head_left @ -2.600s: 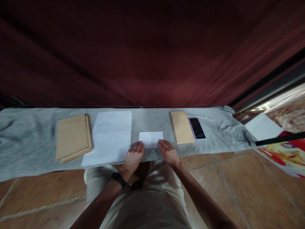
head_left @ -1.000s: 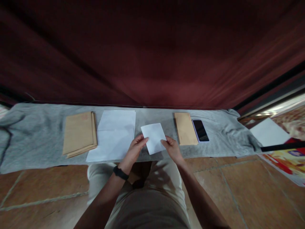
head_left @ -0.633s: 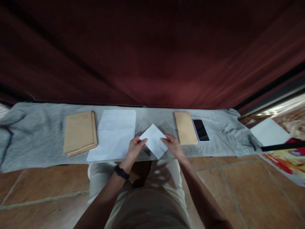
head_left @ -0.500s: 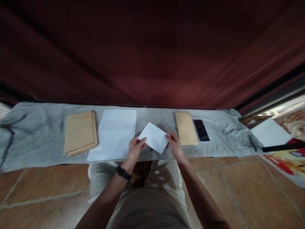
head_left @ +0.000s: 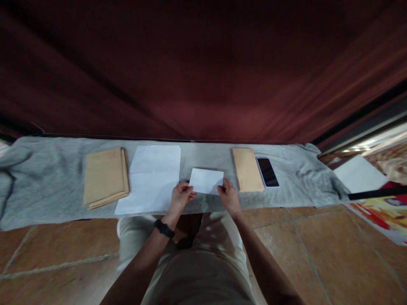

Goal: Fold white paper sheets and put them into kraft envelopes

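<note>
Small folded white paper sheet pinched at its near corners by left hand and right hand, above grey cloth-covered bench.

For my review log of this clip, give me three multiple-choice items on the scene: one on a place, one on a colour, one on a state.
1. Where does the phone lie?
A. Right of the single envelope
B. On the paper sheets
C. On the floor

2. What colour is the envelope stack?
A. Blue
B. Tan
C. Black

3. How is the folded paper held?
A. By the left hand alone
B. By nothing, lying free
C. By both hands, the right hand at its right corner

Answers:
1 A, it lies on the grey cloth beside that envelope's right edge.
2 B, it looks tan like kraft paper.
3 C, fingers pinch each near corner.
</note>
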A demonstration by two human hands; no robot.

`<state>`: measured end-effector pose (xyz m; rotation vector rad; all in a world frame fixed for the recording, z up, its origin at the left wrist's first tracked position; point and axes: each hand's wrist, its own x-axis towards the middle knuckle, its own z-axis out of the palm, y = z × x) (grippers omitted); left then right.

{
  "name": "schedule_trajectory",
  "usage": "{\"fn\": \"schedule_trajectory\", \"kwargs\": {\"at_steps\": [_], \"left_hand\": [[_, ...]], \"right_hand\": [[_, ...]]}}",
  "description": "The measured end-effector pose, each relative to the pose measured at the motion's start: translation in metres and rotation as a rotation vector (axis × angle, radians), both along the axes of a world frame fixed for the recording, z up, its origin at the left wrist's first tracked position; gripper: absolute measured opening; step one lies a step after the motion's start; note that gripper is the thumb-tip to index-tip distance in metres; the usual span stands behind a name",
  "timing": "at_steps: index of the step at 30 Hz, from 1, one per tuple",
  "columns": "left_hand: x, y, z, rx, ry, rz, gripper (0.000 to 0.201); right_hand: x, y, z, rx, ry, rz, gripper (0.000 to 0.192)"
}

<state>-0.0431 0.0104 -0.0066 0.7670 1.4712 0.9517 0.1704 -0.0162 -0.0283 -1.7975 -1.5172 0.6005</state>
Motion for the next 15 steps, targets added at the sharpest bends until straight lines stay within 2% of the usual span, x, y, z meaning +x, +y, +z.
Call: {"fn": "schedule_trajectory", "kwargs": {"at_steps": [3,6,8,10,15], "left_hand": [[0.002,0.001,-0.004,-0.026,0.038,-0.012,0.028],[0.006,0.000,-0.008,-0.041,0.064,-0.039,0.025],[0.008,-0.001,-0.009,-0.047,0.075,-0.062,0.025],[0.007,-0.002,-0.008,-0.049,0.081,-0.087,0.025],[0.004,-0.002,-0.006,-0.061,0.093,-0.135,0.021]], "right_hand": [[-0.005,-0.003,0.002,0.085,-0.235,-0.018,0.049],[-0.020,-0.002,0.004,0.166,-0.344,0.124,0.048],[-0.033,0.000,0.004,0.153,-0.396,0.246,0.047],[-0.045,0.002,0.001,0.134,-0.450,0.303,0.047],[-0.051,0.000,-0.010,0.156,-0.501,0.245,0.050]]}}
